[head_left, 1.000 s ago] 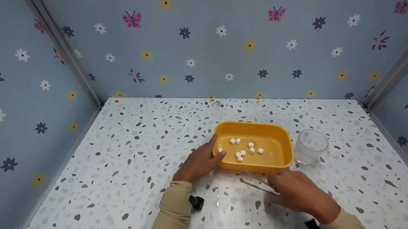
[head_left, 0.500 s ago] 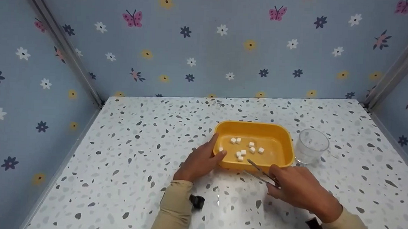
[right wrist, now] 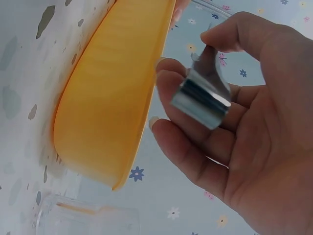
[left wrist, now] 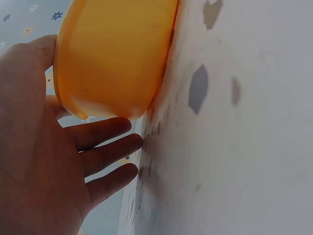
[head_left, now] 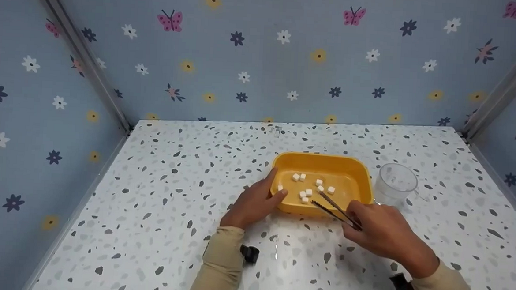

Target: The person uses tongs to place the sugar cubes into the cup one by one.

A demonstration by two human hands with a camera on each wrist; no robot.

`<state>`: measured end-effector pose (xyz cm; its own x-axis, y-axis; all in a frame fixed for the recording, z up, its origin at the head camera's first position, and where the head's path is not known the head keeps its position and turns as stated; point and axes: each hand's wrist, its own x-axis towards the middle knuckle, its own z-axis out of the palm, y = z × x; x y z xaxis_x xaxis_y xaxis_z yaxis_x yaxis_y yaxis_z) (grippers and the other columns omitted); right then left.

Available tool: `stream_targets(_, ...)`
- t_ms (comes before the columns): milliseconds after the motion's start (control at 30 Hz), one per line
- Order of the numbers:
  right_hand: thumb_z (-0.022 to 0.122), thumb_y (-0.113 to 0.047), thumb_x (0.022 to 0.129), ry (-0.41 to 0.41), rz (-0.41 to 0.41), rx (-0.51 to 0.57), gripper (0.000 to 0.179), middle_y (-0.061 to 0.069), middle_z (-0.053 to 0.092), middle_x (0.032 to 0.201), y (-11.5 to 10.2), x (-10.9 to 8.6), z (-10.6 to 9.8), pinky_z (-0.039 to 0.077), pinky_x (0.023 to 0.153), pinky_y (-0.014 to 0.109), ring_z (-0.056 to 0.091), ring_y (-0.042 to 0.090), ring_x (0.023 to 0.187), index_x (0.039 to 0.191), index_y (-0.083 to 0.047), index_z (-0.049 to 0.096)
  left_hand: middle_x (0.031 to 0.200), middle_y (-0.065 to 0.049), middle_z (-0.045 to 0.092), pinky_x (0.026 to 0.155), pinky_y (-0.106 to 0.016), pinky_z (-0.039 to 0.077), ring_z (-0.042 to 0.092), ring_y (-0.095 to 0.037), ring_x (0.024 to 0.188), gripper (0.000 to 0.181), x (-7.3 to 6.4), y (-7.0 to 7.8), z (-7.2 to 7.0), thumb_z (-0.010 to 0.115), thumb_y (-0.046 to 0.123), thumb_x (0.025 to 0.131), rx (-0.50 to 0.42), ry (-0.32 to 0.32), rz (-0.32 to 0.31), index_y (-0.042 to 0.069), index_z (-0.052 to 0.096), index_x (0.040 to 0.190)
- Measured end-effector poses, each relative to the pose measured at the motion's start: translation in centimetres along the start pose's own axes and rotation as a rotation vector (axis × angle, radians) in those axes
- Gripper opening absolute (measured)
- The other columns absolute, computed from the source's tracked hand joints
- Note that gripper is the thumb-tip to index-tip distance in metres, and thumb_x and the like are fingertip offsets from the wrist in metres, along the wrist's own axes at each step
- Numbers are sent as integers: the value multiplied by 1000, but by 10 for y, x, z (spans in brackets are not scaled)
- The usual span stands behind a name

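In the head view, a yellow plastic tub (head_left: 347, 167) holds several white cubes (head_left: 308, 192). My left hand (head_left: 255, 204) grips the tub's left end, thumb over the rim; the left wrist view shows three fingers (left wrist: 110, 151) spread below the tub's wall (left wrist: 112, 54). Metal tongs (head_left: 330, 212) are pinched in my right hand (head_left: 384, 229) at the tub's front right. Their tips stand apart over the tub, near the cubes, with nothing visible between them. The right wrist view shows the tongs' bent end (right wrist: 203, 100) in front of the palm.
A clear glass mug (head_left: 396, 183) stands close to the tub's right end, its handle pointing right. Speckled white tabletop (head_left: 186, 167) surrounds them. Flower-patterned blue walls (head_left: 271, 57) enclose the back and sides.
My right hand has lifted the tongs from in front of the tub, up and over its front rim, so the tips are now above the cubes. My left hand stays on the tub.
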<state>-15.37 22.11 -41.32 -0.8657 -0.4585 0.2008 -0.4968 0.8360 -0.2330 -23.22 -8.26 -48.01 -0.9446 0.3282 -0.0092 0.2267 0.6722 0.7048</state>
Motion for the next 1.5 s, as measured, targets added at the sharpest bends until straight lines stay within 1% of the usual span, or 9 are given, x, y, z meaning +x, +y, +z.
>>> stream_targets(67, 74, -22, 81, -14, 18, 9, 16, -14, 43, 61, 1, 2, 0, 34, 47, 24, 39, 6, 52, 86, -18, 59, 160, -7, 34, 112, -44, 36, 41, -25, 140, 79, 0, -1, 0, 45, 60, 101, -1, -1, -3, 26, 11, 163)
stream_targets(200, 73, -22, 82, -30, 47, 25, 14, -12, 46, 61, 3, 6, -3, 35, 47, 25, 41, 7, 52, 88, -17, 61, 161, -6, 32, 113, -44, 34, 38, -25, 142, 81, 0, 0, 0, 43, 64, 99, 2, 0, -20, 27, 10, 163)
stream_targets(367, 72, -22, 82, -38, 77, 37, 13, -10, 49, 62, 8, 10, -5, 37, 47, 26, 43, 9, 53, 89, -15, 63, 161, -6, 32, 113, -45, 34, 39, -25, 142, 80, 0, 2, 0, 43, 64, 99, -7, -6, -36, 28, 10, 163)
stream_targets(467, 72, -22, 82, -46, 89, 37, 14, -9, 49, 62, 12, 12, -3, 37, 47, 27, 43, 10, 53, 90, -14, 64, 161, -7, 33, 113, -45, 34, 40, -26, 141, 80, 0, 3, 1, 45, 62, 100, -13, -5, -34, 27, 10, 163)
stream_targets(667, 72, -21, 81, -26, 85, 19, 15, -8, 48, 62, 18, 15, 3, 34, 48, 28, 41, 10, 52, 90, -12, 64, 160, -6, 34, 112, -43, 36, 44, -24, 137, 82, -1, 1, 2, 44, 64, 99, -19, -9, -28, 27, 10, 163)
stream_targets(833, 72, -21, 81, -5, 64, 7, 15, -8, 47, 62, 20, 17, 6, 33, 48, 28, 40, 9, 53, 89, -12, 64, 161, -5, 33, 113, -44, 34, 42, -24, 139, 83, -1, 1, 2, 44, 67, 97, -27, -8, -42, 29, 10, 163)
stream_targets(967, 73, -21, 80, 7, 55, 9, 15, -9, 48, 62, 21, 19, 5, 34, 48, 28, 41, 10, 53, 88, -13, 63, 161, -4, 32, 113, -44, 34, 39, -23, 141, 81, -1, 2, 2, 46, 64, 98, -33, -5, -56, 30, 10, 163)
stream_targets(1200, 72, -21, 82, -10, 99, 42, 14, -7, 51, 63, 25, 26, 5, 38, 47, 28, 44, 11, 52, 88, -13, 64, 161, -3, 32, 114, -44, 33, 38, -23, 142, 78, 0, 3, 1, 47, 60, 100, -35, 2, -62, 31, 11, 163)
stream_targets(1500, 73, -23, 84, 26, 112, 40, 16, -5, 55, 67, 27, 26, 5, 39, 49, 28, 45, 11, 54, 90, -10, 66, 162, -4, 31, 114, -45, 32, 38, -25, 142, 78, -1, 3, 2, 47, 60, 100, -38, -7, -72, 33, 9, 162)
